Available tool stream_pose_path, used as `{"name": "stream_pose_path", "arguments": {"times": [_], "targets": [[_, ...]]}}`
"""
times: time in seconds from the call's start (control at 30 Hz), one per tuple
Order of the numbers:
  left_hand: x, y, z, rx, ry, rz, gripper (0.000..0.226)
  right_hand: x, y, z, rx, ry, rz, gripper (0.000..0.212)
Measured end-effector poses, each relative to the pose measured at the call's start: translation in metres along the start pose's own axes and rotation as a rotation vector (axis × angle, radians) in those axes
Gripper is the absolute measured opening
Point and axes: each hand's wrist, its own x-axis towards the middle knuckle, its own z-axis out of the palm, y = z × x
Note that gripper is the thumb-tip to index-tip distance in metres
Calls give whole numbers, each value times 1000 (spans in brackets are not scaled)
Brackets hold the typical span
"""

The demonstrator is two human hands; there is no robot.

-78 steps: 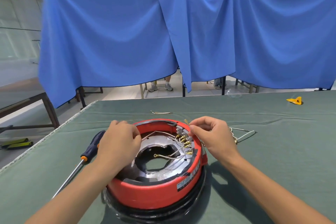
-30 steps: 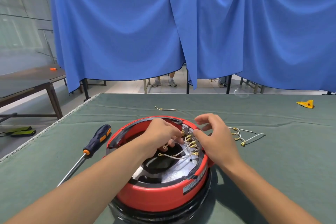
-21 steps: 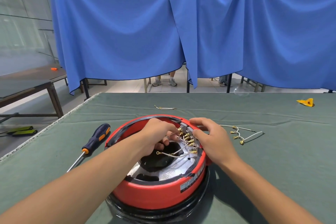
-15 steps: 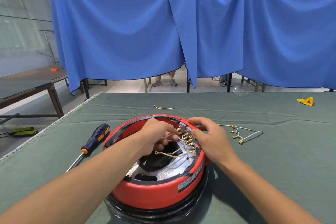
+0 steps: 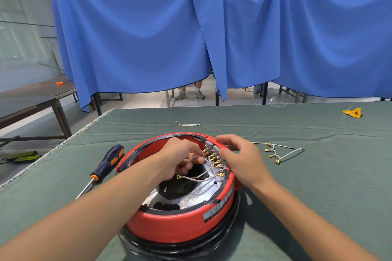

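Since the left hand (image 5: 180, 159) is curled and pinches a thin white wire (image 5: 194, 157) at its fingertips, right beside the row of brass spade terminals (image 5: 215, 160), the step in hand looks like fitting or freeing one connector on that row. It would go best with the pinch moved down onto the brass end instead of the insulation, and with the force straight along the tab, so that neither the tab nor the neighbouring leads get bent.

The right hand (image 5: 244, 161) curves over the rim of the upturned round red plastic appliance housing (image 5: 180, 224), thumb close against the terminals. I cannot tell whether it pinches anything there or only braces. A firm brace seems wise, since the housing sits on a green cloth-covered surface (image 5: 318, 186) and could slide.

The terminals lie between the two hands, just ahead of the left fingertips and touching-close to the right thumb. A white lead with a brass ring lug (image 5: 195, 178) hangs loose just below the left hand's fingers and is worth keeping out of the pinch. A blue-and-orange-handled screwdriver (image 5: 108, 160) lies outside the left forearm. A bundle of white leads with brass connectors (image 5: 280, 153) lies just beyond the right hand's outer side.
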Motion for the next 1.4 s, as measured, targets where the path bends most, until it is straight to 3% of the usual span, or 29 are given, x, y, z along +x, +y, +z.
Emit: {"name": "stream_pose_path", "arguments": {"times": [0.67, 1.07, 1.27, 1.4], "targets": [[1, -1, 0, 3, -100, -9, 11, 0, 0, 1, 0, 1, 3, 26], [-6, 16, 11, 151, 7, 1, 11, 1, 1, 1, 13, 17, 9, 27], [-8, 10, 12, 45, 31, -14, 8, 2, 1, 0, -21, 13, 18, 44], [-8, 10, 16, 31, 82, 23, 9, 2, -1, -2, -64, 13, 9, 44]]}}
